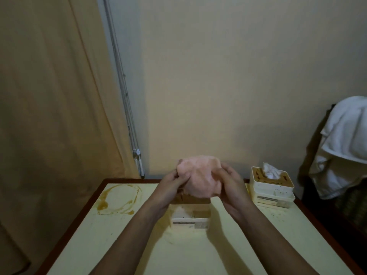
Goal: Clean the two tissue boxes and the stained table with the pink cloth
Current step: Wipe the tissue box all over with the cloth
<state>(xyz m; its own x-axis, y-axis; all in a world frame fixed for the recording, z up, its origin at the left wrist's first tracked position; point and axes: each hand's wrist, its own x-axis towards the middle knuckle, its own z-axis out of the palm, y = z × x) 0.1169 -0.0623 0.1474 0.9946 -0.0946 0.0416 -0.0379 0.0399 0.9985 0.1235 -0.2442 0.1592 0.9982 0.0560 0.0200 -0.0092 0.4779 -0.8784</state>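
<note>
Both hands hold the pink cloth (198, 175) bunched up above the middle of the table. My left hand (170, 187) grips its left side and my right hand (230, 185) grips its right side. Directly below the cloth stands a white tissue box (190, 220) with a brown-stained top, partly hidden by my hands. A second white tissue box (272, 187), brown-stained on top with a tissue sticking out, stands at the table's far right corner. A brown ring-shaped stain (117, 199) marks the pale yellow table (99, 245) at the far left.
The table has a dark red-brown rim and stands against a cream wall. A beige curtain (49, 116) hangs at the left with a cord beside it. A white towel (345, 147) is draped over a dark chair at the right. Small brown specks lie near the right box.
</note>
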